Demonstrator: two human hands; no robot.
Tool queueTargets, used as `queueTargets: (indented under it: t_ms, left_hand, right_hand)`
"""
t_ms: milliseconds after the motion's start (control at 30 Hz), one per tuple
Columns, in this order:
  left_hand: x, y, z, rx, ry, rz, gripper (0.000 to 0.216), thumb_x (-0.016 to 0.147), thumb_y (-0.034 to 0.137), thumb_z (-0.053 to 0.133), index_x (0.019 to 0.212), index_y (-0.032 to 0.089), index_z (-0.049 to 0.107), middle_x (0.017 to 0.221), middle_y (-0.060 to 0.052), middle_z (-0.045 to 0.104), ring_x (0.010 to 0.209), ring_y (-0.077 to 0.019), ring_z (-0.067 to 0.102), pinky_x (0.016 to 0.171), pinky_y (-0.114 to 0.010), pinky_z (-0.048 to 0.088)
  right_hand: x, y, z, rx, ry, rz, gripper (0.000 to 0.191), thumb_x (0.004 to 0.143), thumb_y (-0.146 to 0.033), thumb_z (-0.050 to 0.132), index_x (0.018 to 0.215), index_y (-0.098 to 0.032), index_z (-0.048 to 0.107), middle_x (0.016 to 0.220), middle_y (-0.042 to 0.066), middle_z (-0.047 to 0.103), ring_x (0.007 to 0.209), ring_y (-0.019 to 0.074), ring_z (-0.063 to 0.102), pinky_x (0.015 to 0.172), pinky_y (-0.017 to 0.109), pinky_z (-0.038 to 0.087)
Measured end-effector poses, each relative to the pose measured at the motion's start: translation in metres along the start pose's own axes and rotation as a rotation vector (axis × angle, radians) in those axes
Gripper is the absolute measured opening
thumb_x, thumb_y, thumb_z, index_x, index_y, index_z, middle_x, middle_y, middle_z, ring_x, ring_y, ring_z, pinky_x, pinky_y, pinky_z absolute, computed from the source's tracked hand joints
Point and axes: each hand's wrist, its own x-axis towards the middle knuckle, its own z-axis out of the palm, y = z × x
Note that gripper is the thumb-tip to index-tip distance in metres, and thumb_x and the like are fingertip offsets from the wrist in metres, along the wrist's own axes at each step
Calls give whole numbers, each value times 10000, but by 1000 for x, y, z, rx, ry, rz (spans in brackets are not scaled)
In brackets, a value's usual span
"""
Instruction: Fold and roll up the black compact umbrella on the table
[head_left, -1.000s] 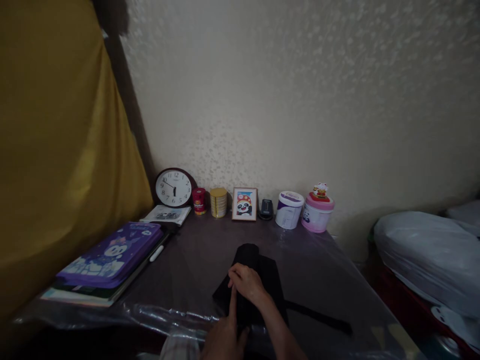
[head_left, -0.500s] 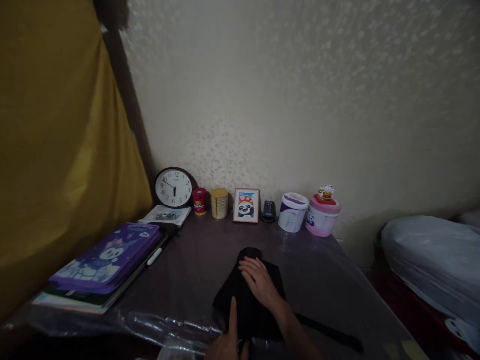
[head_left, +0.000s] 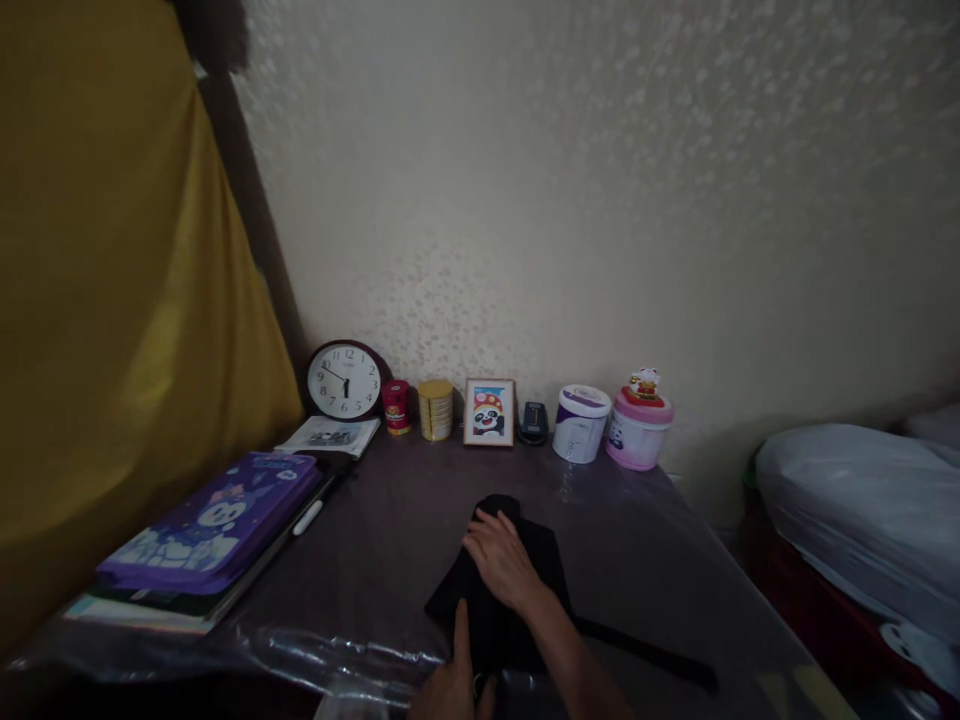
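Observation:
A folded black cloth piece (head_left: 540, 550) lies on the table near its front edge; its exact kind I cannot make out. From its right side a long black strap (head_left: 649, 650) trails across the tabletop. My right hand (head_left: 499, 560) rests flat on the upper part of the cloth, fingers stretched out and a little apart. At the bottom edge of the view, my left hand (head_left: 450, 675) touches the cloth's lower left with its index finger extended and the thumb apart. Its other fingers are partly out of sight.
Along the wall stand a clock (head_left: 345, 380), a red can (head_left: 396, 407), a yellow tin (head_left: 435, 410), a framed panda picture (head_left: 489, 412), a purple-white tub (head_left: 581, 425) and a pink tub (head_left: 640, 430). At left, a purple case (head_left: 214, 525) tops a stack beside a white pen (head_left: 307, 518).
My right hand has slid slightly to the left over the black cloth. The left hand stays nearly in place, and the whole view has shifted a little.

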Motion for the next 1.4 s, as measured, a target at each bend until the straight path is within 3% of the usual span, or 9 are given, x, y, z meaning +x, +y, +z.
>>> queueTargets:
  t_ms: [200,367,467,600,767,900,1000,1233,1400]
  left_hand:
    - [-5,-4,3,-19,49,47,717,849,248,380,1403,27,-20,1094,-166,641,979,-242,620,760,-292,430]
    - [-6,-7,9,-68,152,117,721,864,240,374,1402,58,-69,1052,-130,664,954,-187,626,765,-245,405]
    - [-9,-4,9,-40,202,108,692,870,260,370,1408,66,-19,1032,-133,668,933,-196,630,751,-254,400]
    - [-14,-1,6,-30,221,111,686,876,280,365,1408,70,-13,1006,-123,673,908,-192,632,727,-249,392]
    - [-16,0,4,-28,230,113,685,875,291,363,1409,70,-4,1028,-113,666,943,-188,618,751,-244,383]
    - [-15,0,5,-32,220,112,688,873,296,367,1408,64,1,1034,-116,663,940,-190,616,750,-246,386]
    - [-15,0,4,-36,217,100,690,870,292,368,1410,73,-3,1042,-116,662,936,-199,618,748,-260,388]
    - [-21,2,1,-69,214,103,682,870,291,361,1413,85,1,1028,-110,667,935,-203,619,752,-265,392]
    - [-19,1,2,-93,203,116,684,866,271,360,1410,66,0,1012,-113,674,922,-197,625,753,-259,398]
  right_hand:
    - [-56,-43,-7,317,-87,-77,349,934,-275,322,954,-273,670,978,-6,698,1055,132,568,1052,334,275]
    - [-86,-24,-10,456,207,214,389,930,-355,290,945,-251,665,990,24,676,982,158,593,883,278,440]
    - [-94,-1,-10,357,214,245,346,906,-349,341,997,-227,652,1055,48,653,1025,176,573,936,306,414]
    - [-100,36,-21,175,330,395,279,821,-274,429,958,-193,658,1075,95,645,1060,233,556,976,381,381]
    - [-107,65,-38,285,420,625,268,765,-296,436,880,-202,659,940,93,681,969,254,605,883,405,442]
    - [-107,66,-37,378,385,661,304,753,-363,421,849,-199,659,809,66,694,767,225,650,662,353,512]
    - [-102,64,-36,444,388,677,374,749,-441,419,876,-185,659,811,72,697,749,220,652,597,320,503]
    - [-91,55,-33,517,400,639,419,715,-541,470,792,-181,669,829,63,704,849,253,635,718,345,493]
    - [-85,50,-24,615,383,609,414,700,-516,508,856,-157,644,877,92,702,861,260,642,757,358,498]
